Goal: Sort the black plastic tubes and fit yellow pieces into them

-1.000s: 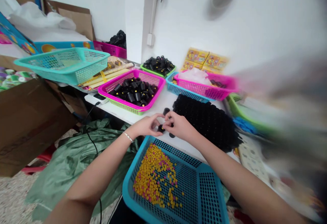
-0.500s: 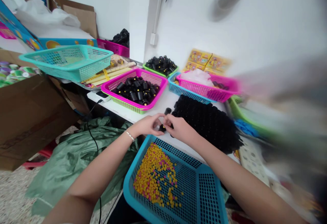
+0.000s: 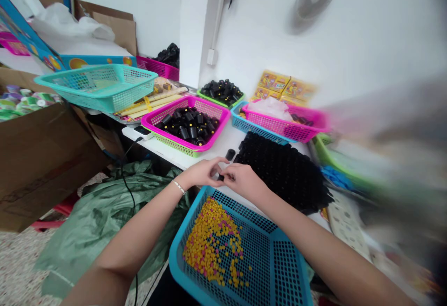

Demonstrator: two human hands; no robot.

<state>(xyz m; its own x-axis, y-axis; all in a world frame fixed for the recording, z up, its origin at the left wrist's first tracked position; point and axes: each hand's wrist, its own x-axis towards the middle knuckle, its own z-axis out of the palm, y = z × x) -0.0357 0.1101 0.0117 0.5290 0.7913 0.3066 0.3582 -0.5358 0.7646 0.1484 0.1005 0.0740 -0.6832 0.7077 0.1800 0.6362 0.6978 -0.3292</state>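
Note:
Over the table's front edge, my left hand (image 3: 202,172) curls its thumb and fingers round a small black plastic cylinder (image 3: 220,177), which is mostly hidden. My right hand (image 3: 244,179) pinches at the same cylinder from the other side; whether a bead is in its fingertips is hidden. Just beyond the hands lies a single black cylinder (image 3: 230,154). A dense block of black cylinders (image 3: 279,171) stands right of it. Below the hands, a blue basket (image 3: 178,268) holds many small yellow and pink beads (image 3: 213,241).
A pink basket (image 3: 148,119) of black cylinders with yellow dots is nested in a green one. Behind are a green basket (image 3: 240,103) of similar pieces, a turquoise basket (image 3: 118,101) and another pink basket (image 3: 272,122). A cardboard box (image 3: 42,166) stands left, a green sack (image 3: 91,245) below.
The view has shifted slightly. Both hands remain together at the black cylinder, which shows less between the fingers, and its yellow spot is no longer visible.

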